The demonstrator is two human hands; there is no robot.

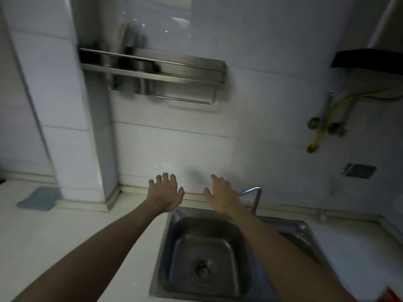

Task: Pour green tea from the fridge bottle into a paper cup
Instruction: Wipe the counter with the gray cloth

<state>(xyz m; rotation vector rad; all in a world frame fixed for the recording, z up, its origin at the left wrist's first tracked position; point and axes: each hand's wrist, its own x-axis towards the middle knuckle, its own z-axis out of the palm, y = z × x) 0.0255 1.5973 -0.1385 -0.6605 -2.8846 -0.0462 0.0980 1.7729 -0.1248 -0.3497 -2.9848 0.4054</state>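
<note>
Both arms stretch forward over a steel sink [172, 247]. My left hand [165, 191] hovers above the sink's back left corner, fingers spread, holding nothing. My right hand [221, 194] is held out beside it, fingers straight and empty, in front of the tap [254, 197]. No bottle, fridge or paper cup is in view.
A white tiled wall stands behind the sink with a steel rack [152, 68] holding metal containers. A blue mat [39, 198] lies on the white counter at the left. Pipes and valves with a yellow hose [325, 127] hang at the right. A red object [390, 296] shows at the bottom right corner.
</note>
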